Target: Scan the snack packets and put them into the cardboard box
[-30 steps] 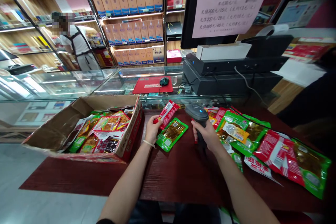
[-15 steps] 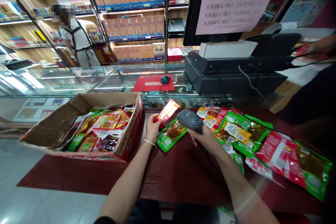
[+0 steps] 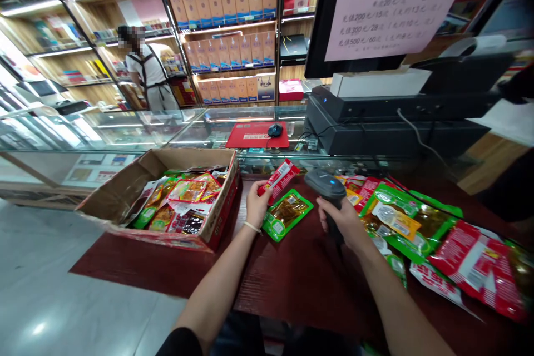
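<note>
My left hand (image 3: pixel 256 204) is closed around the lower end of a red snack packet (image 3: pixel 280 178), holding it tilted up over the dark red table (image 3: pixel 292 278). My right hand (image 3: pixel 342 221) grips the handle of a black barcode scanner (image 3: pixel 326 184), whose head sits just right of the red packet. A green snack packet (image 3: pixel 287 213) lies flat on the table between my two hands.
A cardboard box (image 3: pixel 125 192) holding several snack packets stands at the left. More green and red packets (image 3: pixel 421 222) spread over the table's right side. Behind are a glass counter (image 3: pixel 175 133), a till with monitor (image 3: pixel 375 117) and shelves. A person in an apron (image 3: pixel 152 75) stands far left.
The scanner's head, tipped left over the packet half a second ago, has lifted back upright. The red packet stays in my left hand. The camera view has shifted to the left.
</note>
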